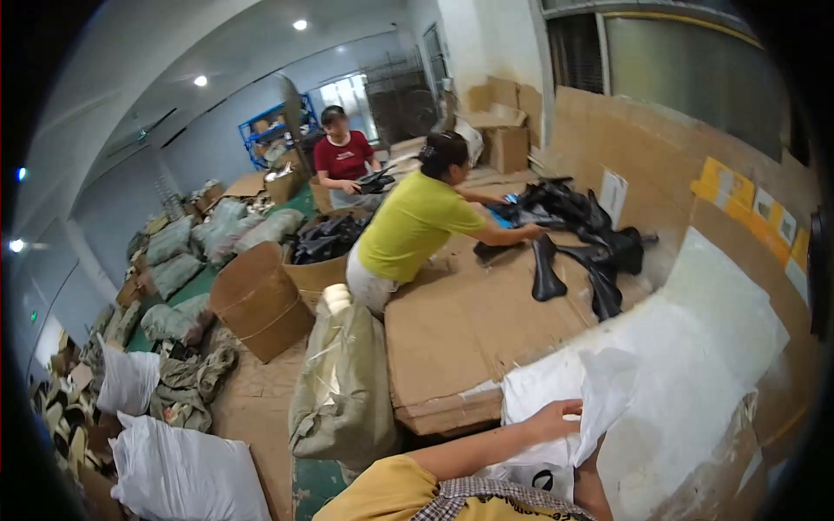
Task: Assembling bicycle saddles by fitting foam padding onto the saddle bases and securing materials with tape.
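A thin white plastic bag stands up, crumpled, in front of me at the near end of the table. My left hand reaches in from the left below a yellow sleeve, its fingers bent against the bag's edge and closed on it. From the lower edge rises my right forearm; the bag covers that hand, so its fingers do not show. Under my arms lies more white plastic with a black mark. White sheeting covers the table beneath the bag.
Ahead, a person in yellow-green handles black, boot-shaped pieces on a cardboard-covered table. Behind, a person in red holds a black piece. To my left stand a stuffed sack, a cardboard bin and white sacks.
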